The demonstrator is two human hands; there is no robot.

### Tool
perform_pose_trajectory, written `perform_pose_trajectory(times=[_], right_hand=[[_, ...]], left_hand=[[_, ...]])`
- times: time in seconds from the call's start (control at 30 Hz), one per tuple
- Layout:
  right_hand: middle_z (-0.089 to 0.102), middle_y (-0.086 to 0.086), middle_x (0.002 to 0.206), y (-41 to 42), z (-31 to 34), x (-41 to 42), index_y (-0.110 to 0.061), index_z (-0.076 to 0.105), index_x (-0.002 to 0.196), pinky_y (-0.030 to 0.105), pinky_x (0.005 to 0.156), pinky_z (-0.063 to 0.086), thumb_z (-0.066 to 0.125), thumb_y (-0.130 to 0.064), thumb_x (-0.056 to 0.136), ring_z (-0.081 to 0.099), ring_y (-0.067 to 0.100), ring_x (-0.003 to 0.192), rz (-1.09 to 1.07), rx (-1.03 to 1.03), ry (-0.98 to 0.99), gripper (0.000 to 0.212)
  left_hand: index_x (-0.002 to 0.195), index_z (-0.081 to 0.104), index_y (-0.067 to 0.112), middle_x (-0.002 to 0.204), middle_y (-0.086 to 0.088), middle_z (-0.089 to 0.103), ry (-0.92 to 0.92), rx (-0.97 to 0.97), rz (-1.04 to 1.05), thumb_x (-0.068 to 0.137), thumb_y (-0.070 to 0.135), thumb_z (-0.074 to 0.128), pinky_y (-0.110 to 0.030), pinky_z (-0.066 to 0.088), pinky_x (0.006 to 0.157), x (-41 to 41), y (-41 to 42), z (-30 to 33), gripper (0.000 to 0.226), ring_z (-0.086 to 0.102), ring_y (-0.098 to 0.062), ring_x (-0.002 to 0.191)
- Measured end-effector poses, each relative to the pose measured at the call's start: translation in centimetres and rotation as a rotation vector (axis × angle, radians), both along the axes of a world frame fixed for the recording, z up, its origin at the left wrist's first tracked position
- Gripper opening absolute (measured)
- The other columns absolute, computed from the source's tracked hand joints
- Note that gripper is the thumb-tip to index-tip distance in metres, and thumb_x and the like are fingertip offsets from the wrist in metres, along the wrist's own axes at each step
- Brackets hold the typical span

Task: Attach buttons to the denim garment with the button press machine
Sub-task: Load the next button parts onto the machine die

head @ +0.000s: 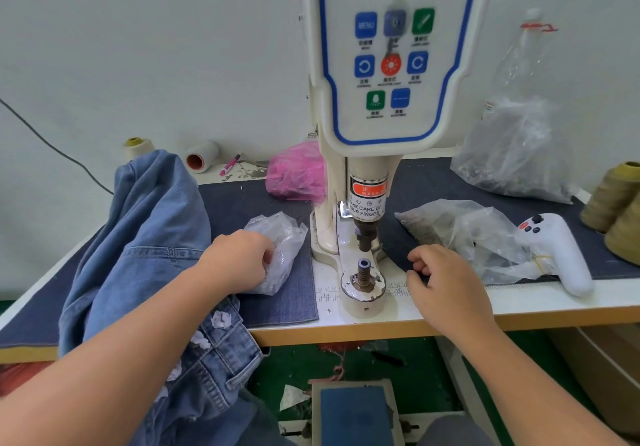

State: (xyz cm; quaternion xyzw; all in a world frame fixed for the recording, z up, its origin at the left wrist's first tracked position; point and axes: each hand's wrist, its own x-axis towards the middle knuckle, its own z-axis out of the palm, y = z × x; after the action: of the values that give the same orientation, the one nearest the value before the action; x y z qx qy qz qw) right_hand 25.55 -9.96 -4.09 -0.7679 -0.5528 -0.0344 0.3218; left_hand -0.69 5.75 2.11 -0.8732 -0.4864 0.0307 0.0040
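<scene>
Worktable (450,310): plastic bags (478,237), thread cones (613,196)

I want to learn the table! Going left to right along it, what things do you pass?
denim garment → left hand on small clear bag → button press machine → right hand → white handheld controller → thread cones

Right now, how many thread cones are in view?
4: one cream cone behind the denim garment, one white cone lying beside it, two olive cones at far right. Others may be hidden.

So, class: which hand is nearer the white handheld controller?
Right. The right hand lies just left of the white handheld controller; the left hand is beyond the press, on a plastic bag.
</scene>
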Motion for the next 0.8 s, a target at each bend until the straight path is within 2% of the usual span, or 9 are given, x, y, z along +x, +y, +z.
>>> perform_pose_trajectory(times=[0.1,0.17,0.23,0.33,0.43,0.5,0.6,0.8], right_hand=[[0.055,-0.015,0.087,-0.02,0.02,-0.03,-0.023,0.065,0.105,0.022,0.068,0.043,0.063,-0.019,0.088,0.052,0.006,0.082,0.0,-0.003,0.001,0.018],[0.056,-0.014,0.087,-0.01,0.04,-0.04,-0.022,0.065,0.105,0.023,0.069,0.044,0.063,-0.019,0.088,0.052,0.007,0.082,0.002,-0.001,0.0,0.017],[0.056,-0.013,0.087,-0.02,0.05,-0.05,-0.022,0.065,0.105,0.023,0.069,0.045,0.064,-0.019,0.088,0.053,0.007,0.082,0.002,0.001,0.001,0.017],[0.055,-0.014,0.088,-0.03,0.04,-0.08,-0.023,0.065,0.105,0.023,0.07,0.045,0.063,-0.019,0.088,0.052,0.007,0.082,-0.003,-0.004,-0.005,0.017],[0.055,-0.014,0.088,0.02,0.02,-0.07,-0.023,0.064,0.105,0.023,0.07,0.045,0.063,-0.02,0.088,0.052,0.007,0.083,-0.004,-0.008,-0.009,0.017],[0.055,-0.014,0.088,0.05,0.02,-0.04,-0.023,0.064,0.104,0.023,0.069,0.044,0.063,-0.02,0.088,0.052,0.006,0.082,-0.004,-0.004,-0.011,0.017],[0.055,-0.014,0.087,0.07,-0.02,-0.04,-0.023,0.064,0.104,0.022,0.069,0.043,0.064,-0.02,0.088,0.052,0.006,0.082,-0.003,-0.003,-0.016,0.017],[0.055,-0.014,0.087,0.08,-0.05,0.01,-0.023,0.064,0.105,0.021,0.069,0.041,0.063,-0.02,0.088,0.051,0.006,0.082,-0.009,-0.006,-0.014,0.017]], left_hand=[[0.107,0.068,0.027,0.095,0.003,0.064,-0.014,0.0,0.041,0.089,0.014,0.047,-0.03,0.041,0.071,0.09,-0.14,-0.33,0.03,0.055,-0.021,0.084],[0.116,0.066,0.026,0.108,-0.002,0.065,-0.037,0.004,0.076,0.092,0.014,0.046,-0.032,0.046,0.073,0.09,-0.11,-0.43,0.033,0.061,-0.025,0.093],[0.124,0.063,0.025,0.122,-0.005,0.062,-0.081,0.025,0.099,0.094,0.013,0.045,-0.035,0.049,0.083,0.07,0.09,-0.61,0.037,0.061,-0.026,0.105],[0.125,0.061,0.024,0.13,-0.006,0.055,-0.204,0.022,0.159,0.095,0.01,0.043,-0.031,0.043,0.082,0.17,0.21,-0.69,0.038,0.058,-0.025,0.109],[0.113,0.066,0.023,0.123,-0.004,0.06,-0.304,-0.023,0.221,0.092,0.008,0.043,-0.03,0.043,0.077,0.27,0.06,-0.42,0.035,0.057,-0.021,0.097],[0.105,0.069,0.022,0.11,-0.002,0.066,-0.227,-0.038,0.224,0.09,0.014,0.048,-0.032,0.049,0.078,0.4,-0.25,-0.24,0.027,0.059,-0.022,0.093],[0.092,0.069,0.021,0.091,-0.001,0.066,-0.084,-0.03,0.205,0.087,0.02,0.05,-0.032,0.05,0.071,0.61,-0.72,0.01,0.02,0.061,-0.024,0.083],[0.089,0.06,0.03,0.095,0.002,0.061,-0.161,-0.09,0.213,0.091,0.017,0.045,-0.037,0.054,0.082,0.79,-0.56,0.03,0.019,0.058,-0.023,0.088]])
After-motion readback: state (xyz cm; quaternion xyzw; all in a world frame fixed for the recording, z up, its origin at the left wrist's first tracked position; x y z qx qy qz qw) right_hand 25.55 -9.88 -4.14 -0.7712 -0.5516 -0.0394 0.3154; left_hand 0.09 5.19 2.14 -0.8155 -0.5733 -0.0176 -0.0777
